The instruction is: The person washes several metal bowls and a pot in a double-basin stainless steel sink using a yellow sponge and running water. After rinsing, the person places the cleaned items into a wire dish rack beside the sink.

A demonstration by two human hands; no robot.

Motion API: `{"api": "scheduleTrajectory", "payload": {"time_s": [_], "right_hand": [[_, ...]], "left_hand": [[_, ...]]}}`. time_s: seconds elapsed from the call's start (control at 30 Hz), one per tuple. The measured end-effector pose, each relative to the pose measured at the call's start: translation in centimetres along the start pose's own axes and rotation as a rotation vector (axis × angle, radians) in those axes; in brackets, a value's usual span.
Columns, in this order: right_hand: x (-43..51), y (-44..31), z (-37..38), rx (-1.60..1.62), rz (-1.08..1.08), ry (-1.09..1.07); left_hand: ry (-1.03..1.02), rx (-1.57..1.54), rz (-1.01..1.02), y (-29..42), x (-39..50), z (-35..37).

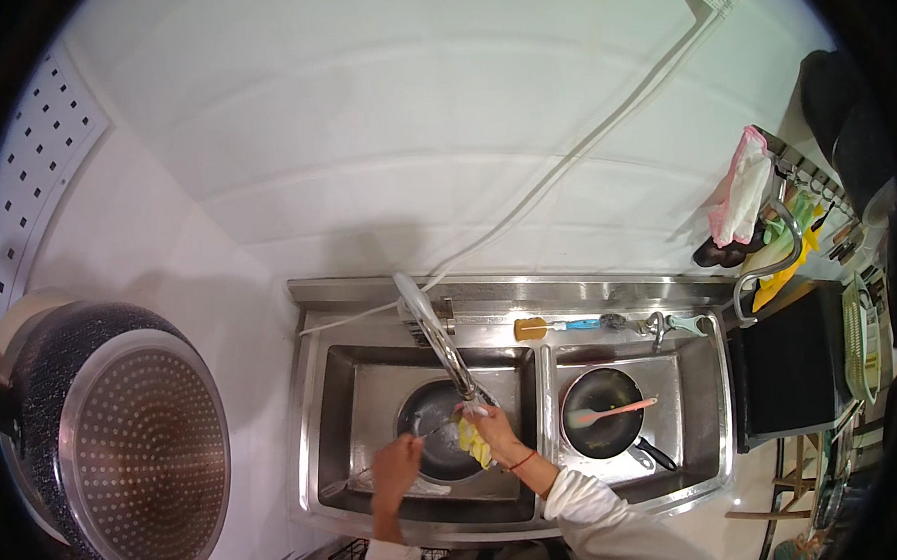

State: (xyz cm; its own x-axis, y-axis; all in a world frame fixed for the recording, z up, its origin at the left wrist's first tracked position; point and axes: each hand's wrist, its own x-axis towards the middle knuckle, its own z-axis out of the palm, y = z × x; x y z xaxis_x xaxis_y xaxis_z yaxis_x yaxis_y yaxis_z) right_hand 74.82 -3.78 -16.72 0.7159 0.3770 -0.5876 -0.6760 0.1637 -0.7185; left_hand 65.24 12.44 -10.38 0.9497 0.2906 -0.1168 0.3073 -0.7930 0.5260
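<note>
My left hand (396, 466) is closed around a thin utensil (430, 433) that looks like metal; its far end reaches towards my right hand and its exact kind is unclear. A crumpled yellow cloth or sponge (474, 444) hangs from my right hand (494, 427), just below the spout of the chrome faucet (440, 340). Both hands are over the left sink basin (371, 388). Beneath them a dark round pan (424, 401) sits on the basin floor, partly hidden by the hands. What looks like water shows in the pan.
In the right basin (666, 368) lies a black frying pan (606, 442) with a pink-handled spatula (630, 406) across it. A brown sponge brush (530, 329) and a dark scrubber (613, 321) rest on the back ledge. A large speckled pot (113, 325) stands at left, its dotted base showing.
</note>
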Motion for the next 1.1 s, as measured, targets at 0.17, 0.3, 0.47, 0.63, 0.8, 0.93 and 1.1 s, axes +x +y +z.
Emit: {"api": "scheduleTrajectory", "payload": {"time_s": [0.17,0.3,0.47,0.63,0.8,0.93,1.1], "right_hand": [[-1.1,-0.1,1.0,0.014,-0.182,0.117],[-1.9,-1.9,-1.1,0.052,-0.164,0.123],[-1.5,-4.7,-2.6,-0.068,-0.3,0.228],[-2.0,-9.9,-6.5,0.043,-0.305,0.338],[-2.5,-10.3,-7.3,-0.085,-0.475,0.383],[-2.5,-6.9,-3.9,-0.318,-0.524,0.302],[-2.8,-4.2,-1.0,-0.463,-0.521,0.043]], "left_hand": [[-0.014,-0.055,-0.007,5.1,3.9,4.6],[-0.216,-0.019,-0.083,7.0,6.3,5.4],[-0.159,-0.324,0.065,6.5,7.6,6.7],[-0.245,-0.537,0.22,1.2,7.3,5.6],[-0.282,-0.452,0.093,0.8,6.7,5.8],[-0.198,-0.874,0.171,5.1,6.8,9.2],[-0.098,-1.475,-0.173,5.9,6.5,11.9]]}}
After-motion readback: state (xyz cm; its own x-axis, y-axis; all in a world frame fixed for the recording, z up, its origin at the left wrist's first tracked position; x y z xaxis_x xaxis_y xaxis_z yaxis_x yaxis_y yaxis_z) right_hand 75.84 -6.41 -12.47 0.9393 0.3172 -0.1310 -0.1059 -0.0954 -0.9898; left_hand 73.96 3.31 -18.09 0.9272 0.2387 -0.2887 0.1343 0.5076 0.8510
